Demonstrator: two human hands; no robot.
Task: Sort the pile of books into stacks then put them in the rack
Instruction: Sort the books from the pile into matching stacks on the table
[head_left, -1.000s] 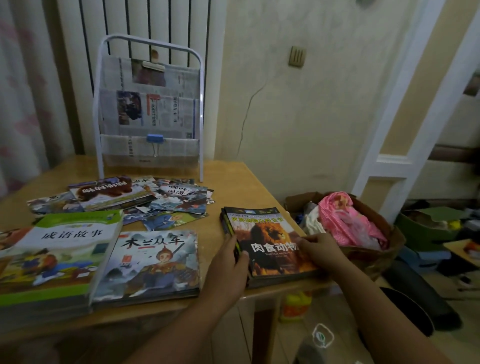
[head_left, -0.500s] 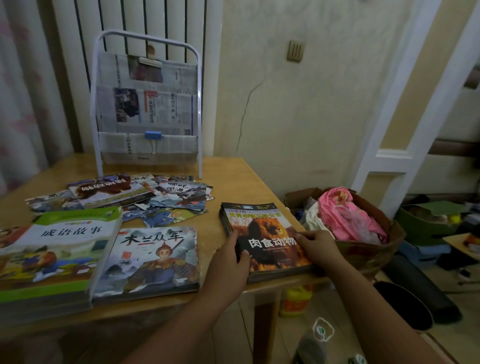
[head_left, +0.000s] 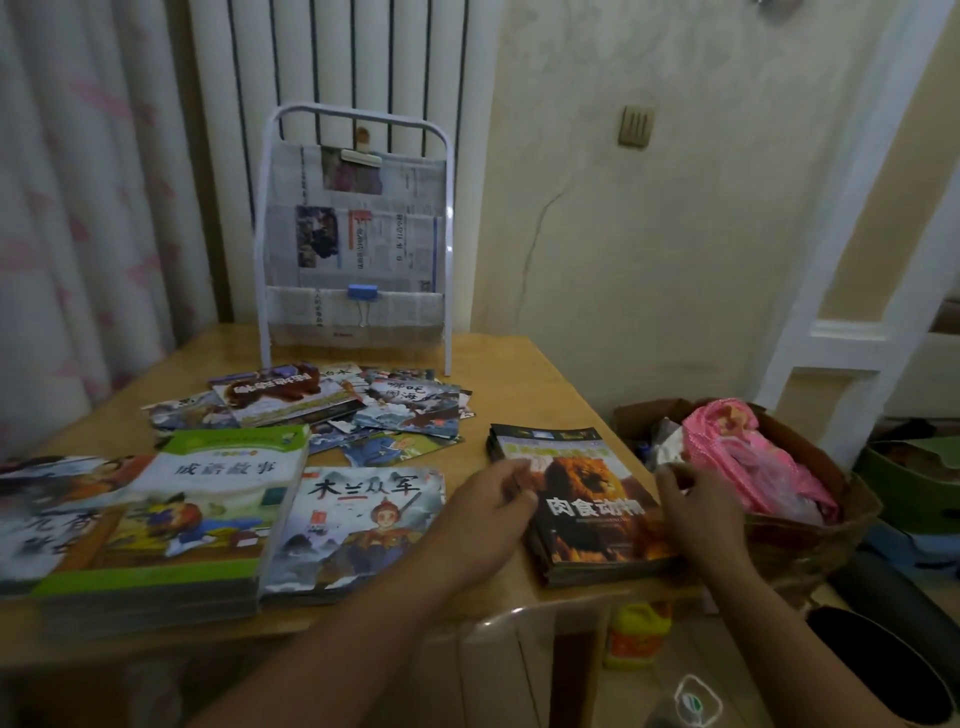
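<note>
Lion-cover stack (head_left: 587, 514), right of the rack (head_left: 356, 234), is gripped at both edges by left hand (head_left: 498, 499) and right hand (head_left: 696, 506); edges should be squared before lifting.

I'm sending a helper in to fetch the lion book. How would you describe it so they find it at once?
Start at the wooden table with the white rack at its back. At the table's front right corner, beside the basket of pink cloth, sits a short stack. Its top book, the lion book, is the only dark cover, with a lion's face and white lettering.
</note>
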